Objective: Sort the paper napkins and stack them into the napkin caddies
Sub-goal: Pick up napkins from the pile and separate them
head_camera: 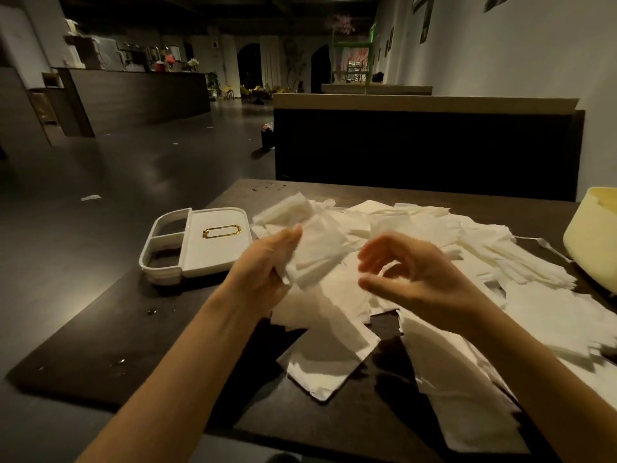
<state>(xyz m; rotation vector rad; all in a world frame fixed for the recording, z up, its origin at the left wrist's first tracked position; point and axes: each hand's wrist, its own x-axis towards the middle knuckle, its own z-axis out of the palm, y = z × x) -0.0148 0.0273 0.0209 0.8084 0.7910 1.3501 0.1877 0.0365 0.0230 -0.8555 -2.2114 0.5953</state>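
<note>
My left hand (pixel 263 269) holds a folded white napkin (pixel 317 248) above the pile of napkins (pixel 467 248) on the dark tabletop (pixel 133 322). My right hand (pixel 414 265) is beside it, fingers (pixel 380 245) loosely curved, holding nothing. The white caddy (pixel 213 248) stands left of the pile, near my left hand.

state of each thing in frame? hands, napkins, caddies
left hand: grips napkin bunch, raised.
napkin bunch: crumpled, off the table.
right hand: fingers loosely curled, grip empty, motion-blurred.
napkin pile: loose, unsorted, spread over the table.
white caddy: lid on main section; two side compartments open, no napkins inside.
cream container: at right edge, cut off by the frame; contents hidden.
</note>
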